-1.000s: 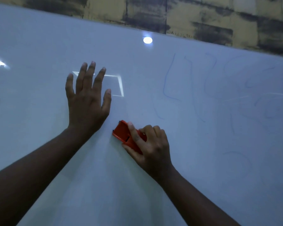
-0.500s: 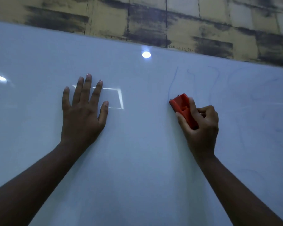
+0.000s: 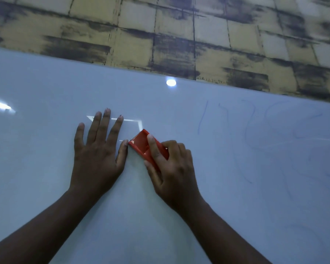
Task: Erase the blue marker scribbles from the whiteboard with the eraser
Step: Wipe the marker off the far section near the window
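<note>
Whiteboard (image 3: 46, 168) against tiled wall. Your left hand (image 3: 97, 155) flat, fingers spread, bracing. Right hand (image 3: 171, 168) clamps red eraser (image 3: 143, 144) beside left thumb; blue scribbles (image 3: 255, 134) remain rightward.

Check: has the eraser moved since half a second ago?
Yes. The eraser swept left, away from the blue scribbles, and now sits beside the planted left hand.

Eraser (image 3: 141, 144): glossy red-orange, small white glints at edge. Whiteboard (image 3: 46, 159): pale bluish-white, bright white light spots, thin white angular reflection. Marker scribbles (image 3: 253, 130): faint blue, looping lines on board's right part. Floor tiles (image 3: 179, 35): yellowish-beige squares, dark grout lines, sooty black smears in horizontal streaks.
</note>
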Motion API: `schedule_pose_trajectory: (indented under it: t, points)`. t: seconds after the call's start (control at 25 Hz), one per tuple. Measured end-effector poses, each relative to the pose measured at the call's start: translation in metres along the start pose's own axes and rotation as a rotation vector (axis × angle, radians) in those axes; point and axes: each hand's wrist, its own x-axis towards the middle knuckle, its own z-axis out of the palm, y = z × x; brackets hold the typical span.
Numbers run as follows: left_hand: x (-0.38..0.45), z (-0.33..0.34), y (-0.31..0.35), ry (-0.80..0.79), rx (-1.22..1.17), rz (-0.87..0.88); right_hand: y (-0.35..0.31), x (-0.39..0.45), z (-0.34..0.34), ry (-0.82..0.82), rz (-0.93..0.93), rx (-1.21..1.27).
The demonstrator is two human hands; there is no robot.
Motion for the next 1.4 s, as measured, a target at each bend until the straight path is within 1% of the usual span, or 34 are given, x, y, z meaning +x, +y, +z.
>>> schedule_pose_trajectory:
  t: [0.12,0.24,0.28,0.36,0.44,0.48,0.56,0.68,0.72,0.88,1.0,1.12,1.24,1.32,1.4]
  points:
    - [0.001,-0.001,0.001,0.023,0.002,0.004,0.039,0.015,-0.005,0.051,0.036,-0.021]
    - [0.001,-0.001,0.001,0.035,0.027,0.016,0.088,0.019,-0.017,0.11,0.121,-0.11]
    - [0.001,-0.002,0.001,0.039,0.042,0.014,0.103,0.022,-0.021,0.127,0.175,-0.138]
    - [0.007,-0.005,0.001,0.041,0.073,0.024,0.122,0.031,-0.025,0.169,0.369,-0.162]
    - [0.027,-0.007,0.0,0.059,0.087,0.046,0.118,0.045,-0.018,0.226,0.559,-0.178]
    - [0.042,-0.006,0.0,0.075,0.078,0.063,0.108,0.053,-0.014,0.246,0.594,-0.187]
    - [0.072,0.002,0.003,0.077,0.043,0.096,0.076,0.063,-0.003,0.23,0.529,-0.169]
    - [0.088,0.022,0.008,0.04,0.028,0.085,0.026,0.064,0.014,0.088,0.317,-0.076]
    - [0.087,0.027,0.007,0.041,0.022,0.063,0.016,0.065,0.02,0.067,0.259,-0.062]
    - [0.083,0.027,0.006,0.055,-0.006,0.037,0.019,0.09,0.033,0.07,0.097,-0.112]
    - [0.084,0.023,0.007,0.066,-0.002,0.045,0.043,0.12,0.033,0.059,0.11,-0.138]
    - [0.081,0.023,0.006,0.09,0.004,0.018,0.087,0.13,0.021,0.108,0.248,-0.233]
    - [0.079,0.024,0.01,0.086,0.022,-0.013,0.127,0.12,0.001,0.145,0.47,-0.378]
    - [0.077,0.026,0.012,0.086,0.038,-0.02,0.129,0.121,-0.003,0.139,0.63,-0.38]
    - [0.077,0.027,0.013,0.09,0.046,-0.027,0.11,0.135,0.008,0.163,0.743,-0.303]
